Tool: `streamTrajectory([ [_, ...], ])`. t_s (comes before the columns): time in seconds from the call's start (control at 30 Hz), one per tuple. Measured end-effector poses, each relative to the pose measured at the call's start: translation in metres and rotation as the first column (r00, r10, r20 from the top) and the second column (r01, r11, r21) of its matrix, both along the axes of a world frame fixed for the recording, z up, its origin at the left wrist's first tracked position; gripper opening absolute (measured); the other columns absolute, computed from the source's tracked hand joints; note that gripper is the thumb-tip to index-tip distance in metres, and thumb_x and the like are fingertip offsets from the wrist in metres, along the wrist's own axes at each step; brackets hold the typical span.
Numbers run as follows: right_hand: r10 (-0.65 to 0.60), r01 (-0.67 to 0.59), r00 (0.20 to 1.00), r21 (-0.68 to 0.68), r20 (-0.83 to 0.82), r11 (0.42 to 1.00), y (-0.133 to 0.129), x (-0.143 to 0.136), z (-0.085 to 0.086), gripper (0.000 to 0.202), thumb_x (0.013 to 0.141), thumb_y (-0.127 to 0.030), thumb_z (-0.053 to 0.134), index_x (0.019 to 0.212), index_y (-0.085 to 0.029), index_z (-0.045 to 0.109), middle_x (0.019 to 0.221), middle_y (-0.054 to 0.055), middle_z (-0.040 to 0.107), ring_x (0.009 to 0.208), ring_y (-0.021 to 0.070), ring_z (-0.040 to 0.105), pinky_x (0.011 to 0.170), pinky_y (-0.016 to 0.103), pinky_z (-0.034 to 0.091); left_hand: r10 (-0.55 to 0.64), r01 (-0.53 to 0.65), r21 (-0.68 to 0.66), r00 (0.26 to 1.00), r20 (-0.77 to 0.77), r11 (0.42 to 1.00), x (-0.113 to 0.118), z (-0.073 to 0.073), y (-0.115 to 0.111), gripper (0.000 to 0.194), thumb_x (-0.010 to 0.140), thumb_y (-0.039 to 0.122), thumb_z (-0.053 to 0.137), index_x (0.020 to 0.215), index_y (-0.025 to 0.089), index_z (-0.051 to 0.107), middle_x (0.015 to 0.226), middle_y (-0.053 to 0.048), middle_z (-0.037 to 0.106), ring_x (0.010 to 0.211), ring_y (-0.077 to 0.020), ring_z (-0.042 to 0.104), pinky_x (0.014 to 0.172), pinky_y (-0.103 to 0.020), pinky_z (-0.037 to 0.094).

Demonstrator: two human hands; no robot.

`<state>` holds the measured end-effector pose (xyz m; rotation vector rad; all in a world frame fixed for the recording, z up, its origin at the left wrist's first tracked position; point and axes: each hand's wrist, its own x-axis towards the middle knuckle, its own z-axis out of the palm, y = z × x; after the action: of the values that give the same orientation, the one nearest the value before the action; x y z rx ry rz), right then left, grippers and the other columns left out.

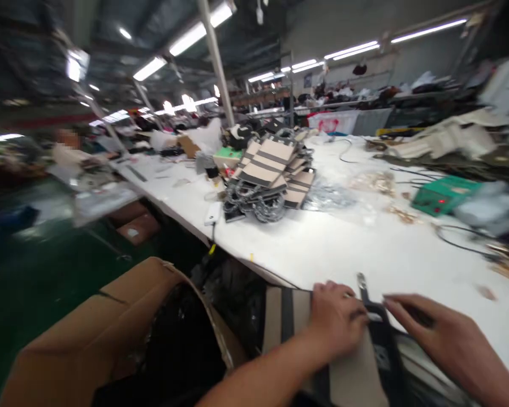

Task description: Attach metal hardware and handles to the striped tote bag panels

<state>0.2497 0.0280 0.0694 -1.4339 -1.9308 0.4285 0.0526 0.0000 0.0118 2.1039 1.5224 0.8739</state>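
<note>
From where I steer, the slip I would worry about most is at the near edge of the surface (280, 249): the striped piece (356, 376) lies there and seems to jut past that edge, with the open cardboard box (93, 328) near it on the left. If the left hand (337, 316) eased off or pushed leftward, I judge the piece could tip and slide down. The black handle (384, 339) along its right side, with a metal clasp (361, 280) at the far end, could also snag a finger or twist the piece if tugged askew. Blur makes exact contact hard for me to judge.

As for pose, my left forearm comes in from the near middle and slants right and far across the stripes. That hand rests knuckles up on the piece, fingers bent toward the handle; I cannot tell whether they grip it or merely press. My right forearm enters from the near right corner, angled left. The right hand looks released, thumb and fingers spread apart, its fingertips just beside the handle on the right; I see nothing held in it.
</note>
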Motion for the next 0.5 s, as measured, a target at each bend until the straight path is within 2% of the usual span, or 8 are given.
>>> streamTrajectory([
  [0.07, -0.099, 0.072, 0.966, -0.121, -0.238, 0.990, 0.003, -0.007, 0.026, 0.038, 0.081, -0.060, 0.068, 0.079, -0.023, 0.076, 0.064, 0.003, 0.067, 0.056, 0.0194, 0.063, 0.054, 0.029, 0.052, 0.042, -0.042, -0.014, 0.998, -0.045, 0.999, -0.009, 0.016, 0.008, 0.009, 0.086, 0.036, 0.072, 0.090, 0.029, 0.075, 0.114, 0.000, 0.071, 0.110, -0.0234, 0.058, 0.089, -0.042, 0.037],
  [0.1, -0.128, 0.068, 0.908, -0.161, -0.398, 0.985, 0.008, -0.012, 0.033, 0.037, 0.084, -0.057, 0.067, 0.080, -0.021, 0.075, 0.057, 0.001, 0.061, 0.050, 0.0166, 0.057, 0.049, 0.028, 0.048, 0.048, -0.050, -0.030, 0.997, -0.064, 0.998, -0.013, 0.020, 0.015, 0.007, 0.086, 0.033, 0.071, 0.088, 0.029, 0.075, 0.110, 0.000, 0.071, 0.108, -0.0231, 0.057, 0.089, -0.042, 0.037],
  [0.17, -0.128, 0.022, 0.677, -0.154, -0.725, 0.988, 0.020, -0.022, 0.034, 0.037, 0.087, -0.054, 0.067, 0.082, -0.018, 0.071, 0.055, -0.001, 0.055, 0.046, 0.0129, 0.051, 0.044, 0.026, 0.043, 0.032, -0.037, -0.061, 0.995, -0.090, 0.997, -0.018, 0.022, 0.032, 0.007, 0.087, 0.031, 0.070, 0.083, 0.029, 0.075, 0.103, 0.000, 0.072, 0.103, -0.0227, 0.057, 0.087, -0.041, 0.037],
  [0.2, -0.132, 0.020, 0.559, -0.146, -0.818, 0.989, 0.027, -0.026, 0.030, 0.036, 0.087, -0.052, 0.068, 0.083, -0.017, 0.070, 0.055, -0.003, 0.053, 0.044, 0.0110, 0.048, 0.042, 0.025, 0.041, 0.013, -0.020, -0.077, 0.995, -0.095, 0.997, -0.017, 0.021, 0.039, 0.008, 0.086, 0.031, 0.070, 0.081, 0.029, 0.075, 0.102, 0.001, 0.072, 0.103, -0.0228, 0.057, 0.086, -0.040, 0.037],
  [0.27, -0.146, 0.032, 0.375, -0.145, -0.916, 0.989, 0.039, -0.032, 0.017, 0.033, 0.086, -0.049, 0.070, 0.083, -0.017, 0.067, 0.055, -0.004, 0.050, 0.043, 0.0091, 0.045, 0.041, 0.023, 0.039, -0.022, 0.010, -0.114, 0.994, -0.103, 0.993, -0.016, 0.019, 0.049, 0.007, 0.084, 0.032, 0.072, 0.080, 0.030, 0.076, 0.099, 0.002, 0.072, 0.100, -0.0227, 0.058, 0.085, -0.039, 0.038],
  [0.33, -0.173, 0.052, 0.268, -0.165, -0.948, 0.985, 0.047, -0.038, 0.005, 0.032, 0.085, -0.048, 0.071, 0.083, -0.017, 0.065, 0.055, -0.005, 0.049, 0.042, 0.0080, 0.044, 0.040, 0.022, 0.038, -0.042, 0.024, -0.146, 0.992, -0.115, 0.989, -0.014, 0.019, 0.052, 0.006, 0.083, 0.033, 0.073, 0.080, 0.031, 0.076, 0.098, 0.003, 0.073, 0.098, -0.0226, 0.058, 0.084, -0.039, 0.038],
  [0.4, -0.197, 0.060, 0.208, -0.189, -0.958, 0.980, 0.052, -0.042, -0.003, 0.033, 0.084, -0.048, 0.072, 0.083, -0.016, 0.064, 0.056, -0.006, 0.048, 0.042, 0.0072, 0.042, 0.040, 0.021, 0.038, -0.040, 0.019, -0.165, 0.991, -0.126, 0.986, -0.014, 0.019, 0.052, 0.006, 0.083, 0.035, 0.072, 0.080, 0.033, 0.077, 0.098, 0.004, 0.073, 0.098, -0.0228, 0.058, 0.083, -0.038, 0.038],
  [0.5, -0.221, 0.061, 0.178, -0.213, -0.959, 0.975, 0.057, -0.045, -0.011, 0.034, 0.084, -0.049, 0.072, 0.083, -0.016, 0.062, 0.057, -0.007, 0.046, 0.042, 0.0063, 0.040, 0.039, 0.020, 0.037, -0.024, 0.001, -0.174, 0.992, -0.125, 0.985, -0.015, 0.017, 0.054, 0.006, 0.083, 0.037, 0.072, 0.080, 0.033, 0.077, 0.100, 0.004, 0.073, 0.099, -0.0228, 0.059, 0.082, -0.039, 0.037],
])
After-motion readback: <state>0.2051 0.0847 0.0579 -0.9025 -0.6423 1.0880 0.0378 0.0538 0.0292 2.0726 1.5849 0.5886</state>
